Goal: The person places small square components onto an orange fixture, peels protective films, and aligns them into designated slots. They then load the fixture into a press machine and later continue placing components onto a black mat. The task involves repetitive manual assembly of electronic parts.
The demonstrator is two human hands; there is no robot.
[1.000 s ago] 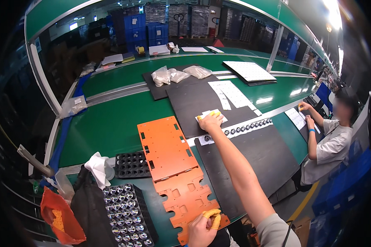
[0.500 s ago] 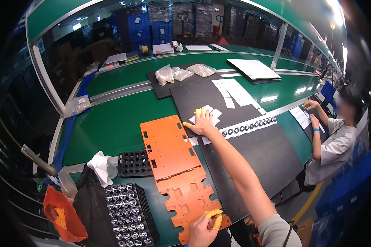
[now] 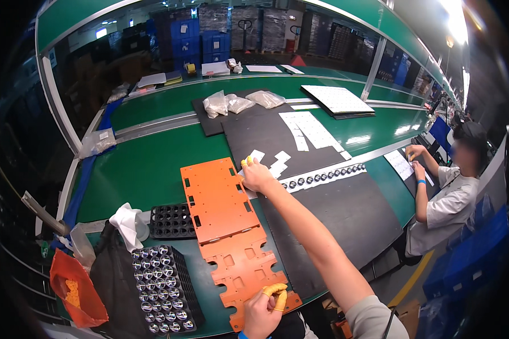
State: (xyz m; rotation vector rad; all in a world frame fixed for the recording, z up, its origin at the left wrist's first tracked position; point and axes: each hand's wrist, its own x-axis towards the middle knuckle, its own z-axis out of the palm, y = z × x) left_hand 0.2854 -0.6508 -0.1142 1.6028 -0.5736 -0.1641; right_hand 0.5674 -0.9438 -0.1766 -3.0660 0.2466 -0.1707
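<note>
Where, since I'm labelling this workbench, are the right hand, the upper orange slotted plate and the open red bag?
Right hand point(image 3: 258, 176), head view, back of the hand.
Upper orange slotted plate point(image 3: 217, 198), head view, middle of its flat face.
Open red bag point(image 3: 89, 309), head view, its side wall.

An open red bag at the near left holds small yellow pieces. To its right and a little farther is a crumpled white cloth. A clear plastic bag lies farther left. Blue crates are stacked at the far side, beyond a yellow roll. On the right, a person in a pale shirt works near a yellow floor stripe.
</note>
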